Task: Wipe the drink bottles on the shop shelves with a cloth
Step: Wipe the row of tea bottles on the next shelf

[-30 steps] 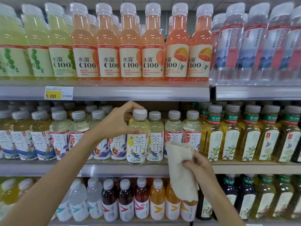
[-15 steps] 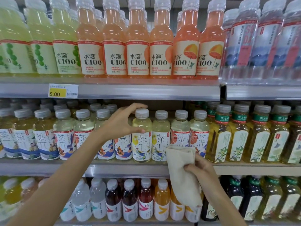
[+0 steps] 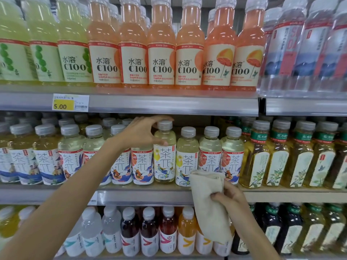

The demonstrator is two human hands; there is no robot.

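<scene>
Reaching into the middle shelf [image 3: 142,196], the person's left hand [image 3: 139,134] pinches a pale yellow tea bottle [image 3: 164,162] at its top. The fingers arch over its white cap [image 3: 165,125] and the thumb presses on the shoulder just below. A second ago this bottle stood forward of its row and looked larger than its neighbours. Now it sits nearly in line with them, its cap slightly above the caps to the right of the grip. That suggests a bottle going back into place, probably already wiped, though the hand has not let go. Below and to the right of the grip, the right hand [image 3: 230,196] clutches the beige cloth [image 3: 208,209] in curled fingers, its tail hanging down. The cloth is apart from the gripped bottle, so a fresh bottle is likely next.
</scene>
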